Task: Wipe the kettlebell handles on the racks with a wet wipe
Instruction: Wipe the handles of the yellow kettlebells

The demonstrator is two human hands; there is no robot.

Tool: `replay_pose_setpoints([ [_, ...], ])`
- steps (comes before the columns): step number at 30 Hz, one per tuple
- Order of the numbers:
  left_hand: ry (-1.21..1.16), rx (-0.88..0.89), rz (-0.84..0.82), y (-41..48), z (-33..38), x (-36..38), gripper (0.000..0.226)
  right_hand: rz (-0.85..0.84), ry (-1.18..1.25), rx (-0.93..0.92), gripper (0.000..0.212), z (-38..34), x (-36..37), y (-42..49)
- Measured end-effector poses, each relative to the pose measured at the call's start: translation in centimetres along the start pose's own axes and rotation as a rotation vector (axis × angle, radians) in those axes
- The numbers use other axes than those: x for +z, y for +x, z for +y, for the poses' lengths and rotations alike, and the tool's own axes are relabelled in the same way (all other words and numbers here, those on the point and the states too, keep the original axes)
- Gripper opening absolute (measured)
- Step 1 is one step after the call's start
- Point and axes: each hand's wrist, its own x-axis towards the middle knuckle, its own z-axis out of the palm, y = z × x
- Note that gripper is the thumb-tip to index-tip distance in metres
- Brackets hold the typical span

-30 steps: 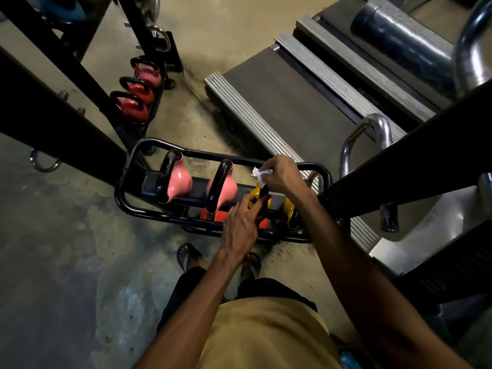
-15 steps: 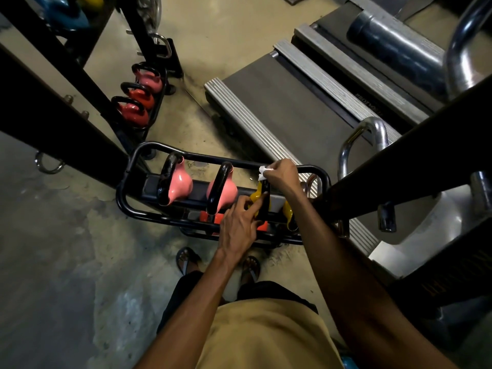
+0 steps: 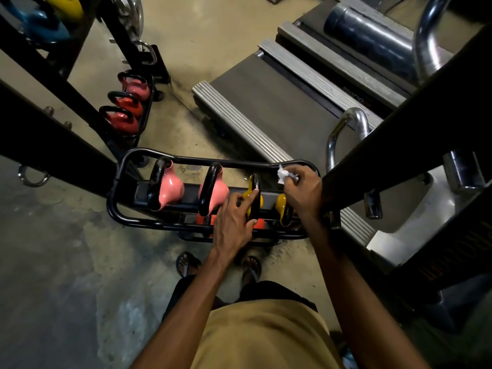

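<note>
A black tube rack (image 3: 125, 166) on the floor holds two pink kettlebells (image 3: 170, 189) and two yellow ones, all with black handles. My left hand (image 3: 234, 222) grips the handle of the nearer yellow kettlebell (image 3: 255, 193), fingers curled round it. My right hand (image 3: 302, 190) holds a crumpled white wet wipe (image 3: 283, 174) and is over the handle of the rightmost yellow kettlebell (image 3: 282, 206), by the rack's right end. That handle is mostly hidden under the hand.
A second rack at upper left carries a pink kettlebell and two red kettlebells (image 3: 125, 113). A treadmill deck (image 3: 266, 102) lies behind the rack. A dark beam (image 3: 399, 134) crosses at right beside my right arm. My sandalled feet (image 3: 186, 262) stand on the concrete floor.
My right hand with the wipe has moved right, from the top of the third kettlebell's handle to the rightmost one. My left hand keeps its grip on the third handle.
</note>
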Motion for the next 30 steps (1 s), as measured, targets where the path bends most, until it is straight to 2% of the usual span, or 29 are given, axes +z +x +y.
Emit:
replay_pose_setpoints([
  [2, 0.029, 0.024, 0.026, 0.0, 0.1, 0.2, 0.089, 0.071, -0.004, 0.024, 0.012, 0.9, -0.9, 0.2],
  [7, 0.098, 0.108, 0.083, 0.3, 1.3, 0.5, 0.081, 0.068, 0.025, -0.028, 0.017, 1.2, -1.6, -0.1],
  [10, 0.097, 0.208, 0.042, 0.4, 3.1, 1.4, 0.079, 0.080, 0.011, -0.053, 0.017, 1.1, -1.6, -0.1],
  [14, 0.089, 0.311, -0.005, 0.6, 5.2, 2.8, 0.087, 0.049, -0.050, -0.116, 0.013, 1.7, -1.2, -0.2],
  [19, 0.103, 0.296, -0.028, 1.1, 5.7, 3.3, 0.083, -0.004, -0.096, -0.036, 0.010, 2.0, -1.1, 0.0],
  [22, 0.070, 0.261, -0.008, 1.1, 5.4, 3.8, 0.075, -0.049, -0.178, -0.019, 0.016, 1.7, -1.2, -0.4],
  [24, 0.056, 0.252, 0.007, 1.1, 5.3, 3.8, 0.070, -0.043, -0.192, -0.070, 0.019, 1.8, -1.4, -0.6],
  [27, 0.045, 0.252, 0.025, 1.2, 5.3, 3.6, 0.074, -0.026, -0.145, -0.169, 0.008, 2.1, -1.7, -0.9],
  [30, 0.053, 0.243, 0.029, 1.3, 5.4, 3.6, 0.076, -0.033, -0.139, -0.164, 0.017, 1.8, -1.9, -0.8],
])
